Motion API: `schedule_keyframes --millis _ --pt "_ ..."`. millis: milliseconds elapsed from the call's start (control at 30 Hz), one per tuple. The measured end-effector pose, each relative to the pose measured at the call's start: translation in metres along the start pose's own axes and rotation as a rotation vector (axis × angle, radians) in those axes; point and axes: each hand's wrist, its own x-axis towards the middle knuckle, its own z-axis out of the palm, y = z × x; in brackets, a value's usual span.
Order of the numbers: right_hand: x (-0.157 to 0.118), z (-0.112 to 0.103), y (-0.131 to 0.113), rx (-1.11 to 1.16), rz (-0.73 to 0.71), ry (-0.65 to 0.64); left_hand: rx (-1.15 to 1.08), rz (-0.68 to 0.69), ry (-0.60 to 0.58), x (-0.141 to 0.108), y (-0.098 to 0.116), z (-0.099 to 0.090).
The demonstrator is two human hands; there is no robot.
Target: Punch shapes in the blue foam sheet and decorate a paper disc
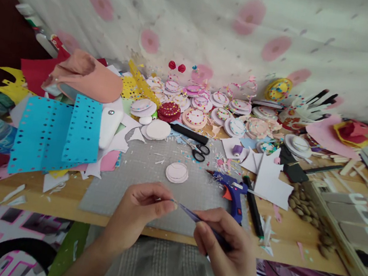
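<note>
Just above the table's front edge, my right hand (224, 244) grips a pair of dark, pointed tweezers (190, 213), their tips aimed left. My left hand (142, 212) pinches thumb against forefinger right at those tips; whatever is between the fingers is too small to name. Beyond both hands a small white layered paper disc (177, 172) lies on the grey cutting mat (125, 166), touched by neither. To the right of the disc rests a blue glue gun (231, 188), nozzle pointing left. Black-handled scissors (199, 152) lie farther back.
Decorated paper hats (194, 118) crowd the back, near a floral curtain (200, 21). Blue punched sheets (57, 134) and a peach cap (93, 77) cover the left. At right are white paper scraps (272, 178), a black-green pen (254, 212), pistachio-like nuts (304, 207) and a wooden tray (331, 232).
</note>
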Motion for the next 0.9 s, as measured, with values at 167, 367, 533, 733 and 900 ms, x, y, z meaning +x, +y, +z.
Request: schedule_keyframes --millis 167,367,533,733,900 --pt "0.000 -0.001 0.001 -0.001 0.016 -0.023 0.009 -0.007 -0.005 0.001 0.001 -0.001" --pt "-0.002 -0.002 0.003 -0.094 -0.021 -0.018 0.044 0.009 -0.008 0.002 0.001 0.001" --pt "0.000 -0.003 0.005 -0.081 -0.081 0.061 0.146 0.068 0.070 0.007 -0.001 -0.009" --pt "0.004 -0.001 0.017 -0.064 -0.120 0.163 1.021 0.592 0.292 0.060 -0.012 -0.059" --pt "0.006 0.003 0.031 -0.371 -0.277 0.353 1.304 0.748 0.414 0.073 -0.005 -0.063"
